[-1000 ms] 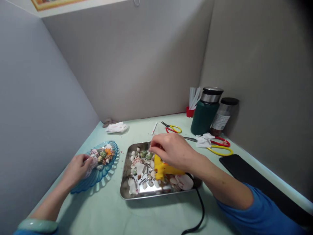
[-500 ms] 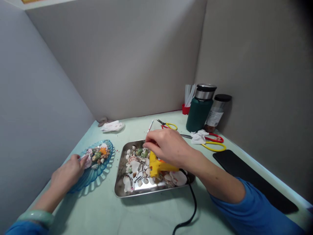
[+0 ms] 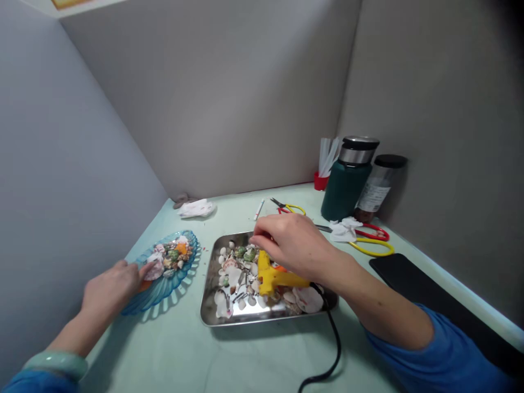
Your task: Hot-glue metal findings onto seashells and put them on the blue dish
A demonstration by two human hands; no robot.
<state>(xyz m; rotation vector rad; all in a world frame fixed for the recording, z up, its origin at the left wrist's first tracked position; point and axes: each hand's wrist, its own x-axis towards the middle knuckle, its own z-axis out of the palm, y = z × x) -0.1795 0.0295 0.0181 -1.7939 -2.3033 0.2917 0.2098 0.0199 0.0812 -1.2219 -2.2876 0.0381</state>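
Observation:
My left hand [image 3: 112, 288] reaches to a blue scalloped glass plate [image 3: 161, 293] at the left. Its index finger is stretched out and touches a pinkish-white shell [image 3: 154, 271]; the thumb is hidden. Small shells [image 3: 174, 256] in several colours lie along the plate, with an orange piece [image 3: 145, 285] below the fingertip. Above a metal tray [image 3: 208, 311] my right hand [image 3: 292, 240] is closed, thumb and forefinger pinched together; whatever they hold cannot be made out. Under that hand, a yellow glue gun [image 3: 276, 278] rests among the tray's loose shells [image 3: 232, 274].
The glue gun's black cord [image 3: 336, 344] trails over the tray's front edge. Behind lie small scissors [image 3: 290, 207], a marker [image 3: 259, 209] and crumpled tissue [image 3: 197, 208]. Large scissors [image 3: 374, 246], a green bottle [image 3: 347, 185], a jar [image 3: 376, 188] and a red cup of glue sticks [image 3: 321, 181] stand right.
The whole view has shifted slightly right. My left hand has drawn back a little from the plate's shells, uncovering the orange piece. My right hand stays pinched over the tray.

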